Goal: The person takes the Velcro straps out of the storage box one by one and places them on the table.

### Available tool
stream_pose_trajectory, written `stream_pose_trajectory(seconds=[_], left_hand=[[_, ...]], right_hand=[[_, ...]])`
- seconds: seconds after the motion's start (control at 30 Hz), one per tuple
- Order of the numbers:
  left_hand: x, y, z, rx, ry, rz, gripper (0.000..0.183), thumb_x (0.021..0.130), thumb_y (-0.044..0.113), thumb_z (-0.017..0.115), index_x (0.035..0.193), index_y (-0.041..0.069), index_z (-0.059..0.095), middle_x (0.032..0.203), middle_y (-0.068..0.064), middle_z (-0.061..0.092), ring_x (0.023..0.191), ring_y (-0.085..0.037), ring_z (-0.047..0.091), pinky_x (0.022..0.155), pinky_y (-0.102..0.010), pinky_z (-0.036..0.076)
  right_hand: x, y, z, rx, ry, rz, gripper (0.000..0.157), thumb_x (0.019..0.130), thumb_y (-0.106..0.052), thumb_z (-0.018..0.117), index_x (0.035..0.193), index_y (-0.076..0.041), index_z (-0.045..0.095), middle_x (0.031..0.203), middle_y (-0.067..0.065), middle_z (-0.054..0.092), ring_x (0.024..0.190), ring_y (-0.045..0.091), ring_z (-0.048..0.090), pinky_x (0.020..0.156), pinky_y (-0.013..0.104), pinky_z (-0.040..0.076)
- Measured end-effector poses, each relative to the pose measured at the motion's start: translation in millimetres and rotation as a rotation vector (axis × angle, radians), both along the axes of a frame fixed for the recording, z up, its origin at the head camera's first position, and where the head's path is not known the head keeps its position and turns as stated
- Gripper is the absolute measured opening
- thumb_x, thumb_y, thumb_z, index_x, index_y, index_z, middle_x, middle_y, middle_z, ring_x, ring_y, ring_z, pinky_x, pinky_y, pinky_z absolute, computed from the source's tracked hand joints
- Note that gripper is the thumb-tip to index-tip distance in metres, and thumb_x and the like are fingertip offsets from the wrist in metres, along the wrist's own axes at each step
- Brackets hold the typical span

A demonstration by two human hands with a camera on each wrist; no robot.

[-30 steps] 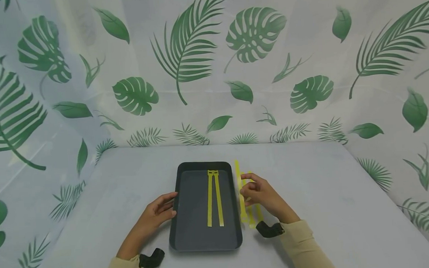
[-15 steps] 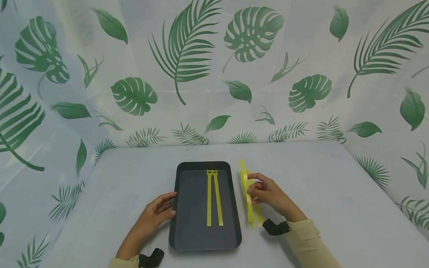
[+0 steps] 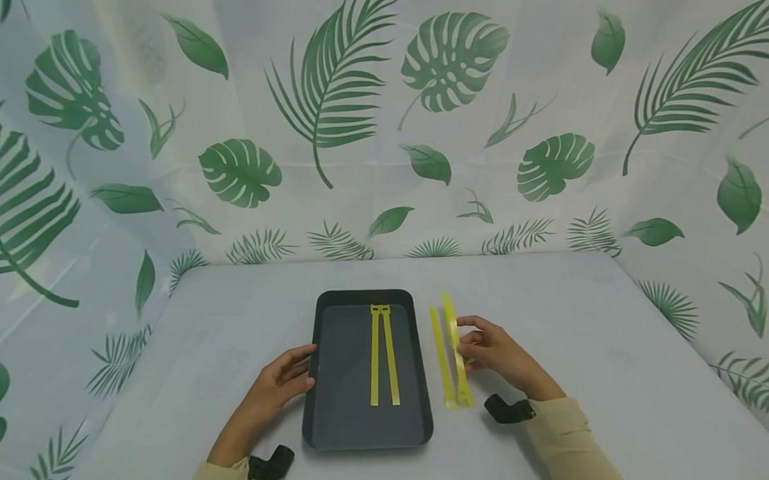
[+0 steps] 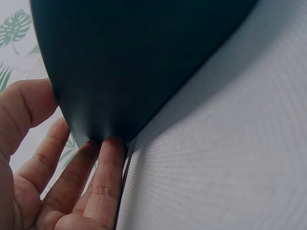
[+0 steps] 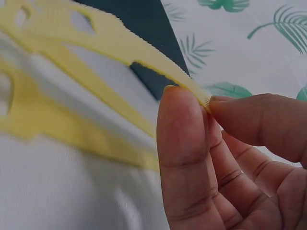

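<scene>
A dark grey rectangular tray point(image 3: 340, 418) stands on the table with two yellow cable ties point(image 3: 375, 357) lying side by side in it, slotted heads at the far end. My left hand point(image 3: 280, 379) has its fingertips and thumb against the outside of the tray's left wall; fingers point(image 4: 109, 167) look nearly straight in the left wrist view. Right of the tray, my right hand point(image 3: 499, 352) pinches a third yellow cable tie point(image 5: 158, 67) by its strap between thumb and finger, its slotted head toward me. Beneath and beside it lie more yellow ties point(image 3: 442, 358), partly overlapped.
A pale cloth covers the table point(image 3: 605, 373). White leaf-printed curtains point(image 3: 358, 220) rise behind it and on both sides. Black wrist mounts point(image 3: 508, 410) sit at both cream sleeves point(image 3: 572, 438).
My right hand has moved right, away from the tray, with the pinched cable tie. A tie lying on the table now shows to its left. My left hand and the tray stay put.
</scene>
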State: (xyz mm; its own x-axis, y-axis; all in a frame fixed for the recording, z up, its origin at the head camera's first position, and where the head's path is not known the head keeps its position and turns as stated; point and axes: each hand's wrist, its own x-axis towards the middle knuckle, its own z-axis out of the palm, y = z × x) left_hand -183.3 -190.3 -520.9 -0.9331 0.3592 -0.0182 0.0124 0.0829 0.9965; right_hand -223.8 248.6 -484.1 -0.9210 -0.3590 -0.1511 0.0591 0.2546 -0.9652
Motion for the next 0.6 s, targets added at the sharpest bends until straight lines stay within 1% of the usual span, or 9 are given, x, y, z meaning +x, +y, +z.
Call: stream_pose_trajectory(seconds=[0.2, 0.6], left_hand=[[0.5, 0.0, 0.4, 0.013, -0.012, -0.004, 0.064, 0.106, 0.01, 0.067, 0.161, -0.008, 0.041, 0.166, -0.033, 0.039, 0.152, -0.053, 0.04, 0.106, -0.027, 0.053], [0.6, 0.1, -0.1, 0.014, -0.007, -0.006, 0.064, 0.106, 0.009, 0.067, 0.161, -0.009, 0.039, 0.166, -0.034, 0.038, 0.152, -0.054, 0.039, 0.105, -0.026, 0.053]], right_hand=[[1.7, 11.1, 0.2, 0.003, -0.008, 0.007, 0.063, 0.106, -0.005, 0.067, 0.157, 0.012, 0.035, 0.099, 0.01, 0.065, 0.081, 0.018, 0.064, 0.075, 0.032, 0.062], [1.7, 19.6, -1.4, 0.064, -0.043, -0.032, 0.064, 0.104, -0.003, 0.068, 0.157, 0.013, 0.036, 0.1, 0.012, 0.065, 0.083, 0.023, 0.067, 0.072, 0.033, 0.063]])
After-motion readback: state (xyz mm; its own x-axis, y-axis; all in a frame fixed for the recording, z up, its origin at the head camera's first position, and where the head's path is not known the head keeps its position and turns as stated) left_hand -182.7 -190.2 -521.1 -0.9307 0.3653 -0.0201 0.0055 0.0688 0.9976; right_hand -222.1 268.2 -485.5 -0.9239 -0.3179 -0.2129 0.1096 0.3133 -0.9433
